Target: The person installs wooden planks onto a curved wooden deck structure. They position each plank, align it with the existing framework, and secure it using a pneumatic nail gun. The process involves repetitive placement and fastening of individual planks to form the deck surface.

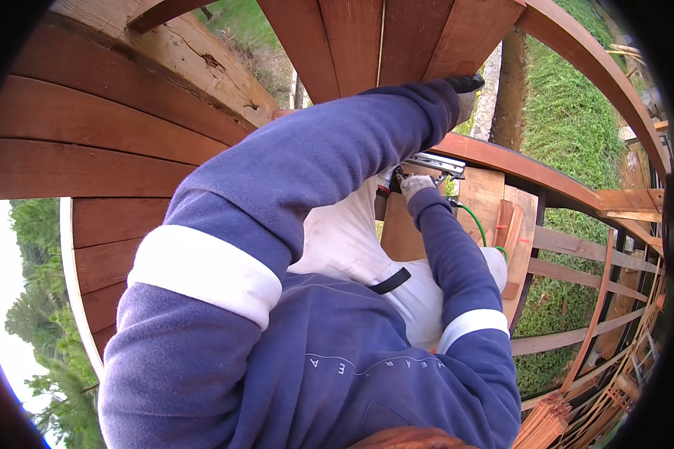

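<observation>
My left arm reaches up across the view. At its end, my left hand (466, 93), in a dark grey glove, has its fingers closed at the lower end of an upper reddish board (472, 37). Lower down, my gloved right hand (416, 186) is closed on the grip of a metal nail gun (440, 164), partly hidden by my left sleeve. A green hose (474, 220) runs from the gun down over light wooden planks (478, 191). The gun lies near a curved reddish rail (532, 162). Short reddish offcuts (511, 232) rest on the planks.
Curved reddish cladding (67, 112) and a rough timber beam (202, 60) are at the upper left. An open slatted wooden frame (580, 273) curves down the right side, with greenery (558, 90) beyond and below. A stack of cut strips (547, 419) is at lower right.
</observation>
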Available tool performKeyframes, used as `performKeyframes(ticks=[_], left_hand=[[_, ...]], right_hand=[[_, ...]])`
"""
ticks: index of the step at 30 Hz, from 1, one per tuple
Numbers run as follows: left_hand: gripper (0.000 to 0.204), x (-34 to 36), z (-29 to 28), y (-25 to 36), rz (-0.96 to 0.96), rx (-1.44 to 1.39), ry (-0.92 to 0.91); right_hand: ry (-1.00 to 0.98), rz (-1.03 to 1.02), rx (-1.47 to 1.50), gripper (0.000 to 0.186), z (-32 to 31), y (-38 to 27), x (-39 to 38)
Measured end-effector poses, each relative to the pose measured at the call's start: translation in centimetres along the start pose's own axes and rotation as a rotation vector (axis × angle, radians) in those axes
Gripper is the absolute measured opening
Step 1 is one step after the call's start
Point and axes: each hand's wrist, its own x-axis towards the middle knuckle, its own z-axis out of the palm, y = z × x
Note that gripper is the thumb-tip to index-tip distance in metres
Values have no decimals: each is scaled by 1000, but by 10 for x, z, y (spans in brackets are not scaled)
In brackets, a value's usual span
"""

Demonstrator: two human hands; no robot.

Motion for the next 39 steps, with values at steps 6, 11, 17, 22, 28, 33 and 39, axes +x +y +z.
performKeyframes(ticks=[6,11,17,22,28,33,39], left_hand=[[19,6,5,5,-32,6,24],[22,5,7,5,-46,-17,74],[22,0,-2,3,-4,17,0],[22,-2,4,4,-37,-9,31],[21,-3,5,3,-23,14,3],[21,-5,-14,-3,3,-1,-42],[22,0,-5,-3,5,-44,-50]], right_hand=[[-8,29,-65,31,23,4,10],[14,68,-43,29,30,7,10],[-106,50,-109,38,33,16,16],[-60,41,-111,42,32,19,13],[-26,137,-89,47,46,22,19],[-55,124,-65,49,51,28,16],[-55,119,-82,49,44,29,14]])
